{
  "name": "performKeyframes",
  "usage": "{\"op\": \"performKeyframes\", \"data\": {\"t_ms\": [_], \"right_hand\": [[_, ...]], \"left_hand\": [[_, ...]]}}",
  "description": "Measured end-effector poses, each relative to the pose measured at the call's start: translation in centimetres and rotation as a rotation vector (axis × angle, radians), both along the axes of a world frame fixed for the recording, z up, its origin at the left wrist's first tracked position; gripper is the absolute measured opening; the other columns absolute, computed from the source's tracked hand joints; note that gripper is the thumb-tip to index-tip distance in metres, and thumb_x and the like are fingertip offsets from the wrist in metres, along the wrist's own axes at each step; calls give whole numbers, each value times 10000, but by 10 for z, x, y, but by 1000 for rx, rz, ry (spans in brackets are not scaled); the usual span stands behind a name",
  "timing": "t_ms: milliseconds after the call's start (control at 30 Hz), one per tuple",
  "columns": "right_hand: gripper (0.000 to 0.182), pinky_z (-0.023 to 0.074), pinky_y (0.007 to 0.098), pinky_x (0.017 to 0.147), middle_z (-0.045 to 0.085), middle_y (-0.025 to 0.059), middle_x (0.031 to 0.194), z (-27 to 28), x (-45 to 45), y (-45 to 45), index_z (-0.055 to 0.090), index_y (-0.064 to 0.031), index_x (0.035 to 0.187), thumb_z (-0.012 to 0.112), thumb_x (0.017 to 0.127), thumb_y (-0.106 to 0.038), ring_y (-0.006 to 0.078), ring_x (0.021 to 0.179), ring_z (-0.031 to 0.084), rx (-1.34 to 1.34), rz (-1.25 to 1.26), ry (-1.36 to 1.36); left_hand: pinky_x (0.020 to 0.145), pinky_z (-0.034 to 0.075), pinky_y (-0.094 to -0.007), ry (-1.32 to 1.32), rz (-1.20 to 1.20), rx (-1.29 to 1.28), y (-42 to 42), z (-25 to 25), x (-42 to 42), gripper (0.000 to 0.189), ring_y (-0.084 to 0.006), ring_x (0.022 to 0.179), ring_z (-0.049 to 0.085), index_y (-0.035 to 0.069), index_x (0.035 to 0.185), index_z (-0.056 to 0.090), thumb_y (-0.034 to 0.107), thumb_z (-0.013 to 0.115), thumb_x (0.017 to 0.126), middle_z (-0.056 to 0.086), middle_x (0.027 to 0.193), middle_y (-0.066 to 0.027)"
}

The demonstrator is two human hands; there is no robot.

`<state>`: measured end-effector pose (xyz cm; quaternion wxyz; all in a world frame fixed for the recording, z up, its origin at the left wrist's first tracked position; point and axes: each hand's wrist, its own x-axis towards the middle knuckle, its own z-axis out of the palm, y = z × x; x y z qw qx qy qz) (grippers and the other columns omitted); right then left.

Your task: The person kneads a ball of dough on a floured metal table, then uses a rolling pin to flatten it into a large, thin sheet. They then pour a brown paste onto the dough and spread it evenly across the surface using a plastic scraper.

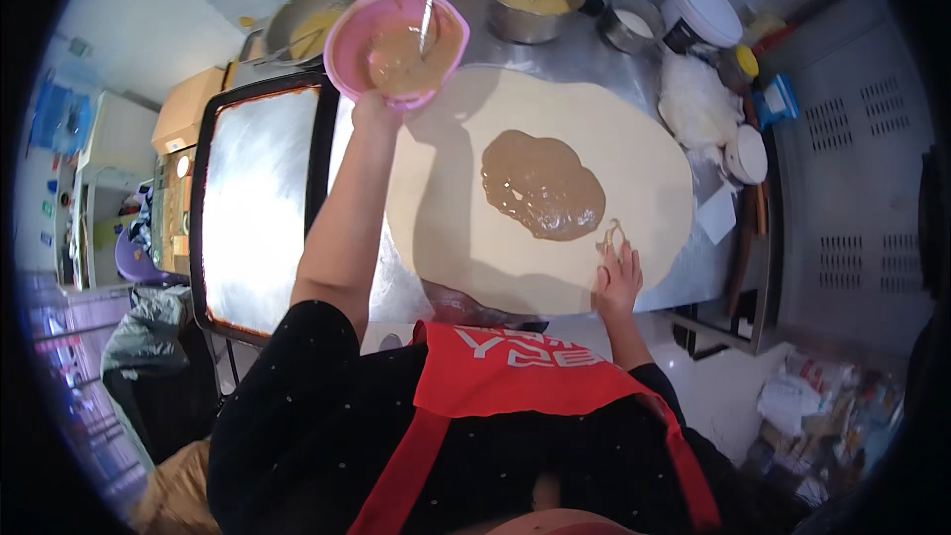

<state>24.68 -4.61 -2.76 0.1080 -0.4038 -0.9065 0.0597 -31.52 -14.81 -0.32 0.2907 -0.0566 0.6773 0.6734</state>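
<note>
A large oval sheet of rolled dough (654,156) lies on the metal worktable before me. A glossy pool of brown paste (546,186) sits near its middle. My left hand (377,110) grips the near rim of a pink plastic bowl (338,52), held up over the dough's far left edge. Inside the bowl is more brown paste, with a metal spoon (426,22) standing in it. My right hand (620,281) holds nothing. Its fingers are apart at the dough's near right part, by a small smear of paste (613,232).
Left of the dough stands a black-rimmed baking tray (260,200). Along the wall are a wok-like pan (278,22), a steel pot (524,26) of yellowish mixture and a small metal bowl (631,26). A white bucket (702,7) and a plastic bag (698,100) crowd the right side.
</note>
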Motion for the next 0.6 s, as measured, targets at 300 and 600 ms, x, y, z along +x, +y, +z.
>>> {"op": "performKeyframes", "data": {"t_ms": [300, 600], "right_hand": [[134, 479, 342, 852, 593, 150, 1066, 9, -16, 37, 682, -22, 982, 621, 892, -98, 278, 1017, 569, -410, -345, 361], [367, 371, 499, 981, 517, 130, 1278, 9, -5, 73, 616, -142, 1234, 612, 870, -185, 298, 1188, 482, 68, -186, 54]], "left_hand": [[916, 506, -488, -407, 21, 372, 79, -38, -113, 477, -338, 1104, 572, -11, 1297, 446, 192, 586, 889, 500, 1260, -156], [945, 489, -485, -274, 295, 346, 69, -26, -64, 521, -340, 1145, 559, 0, 1298, 449, 322, 614, 923, 480, 1268, -133]]}}
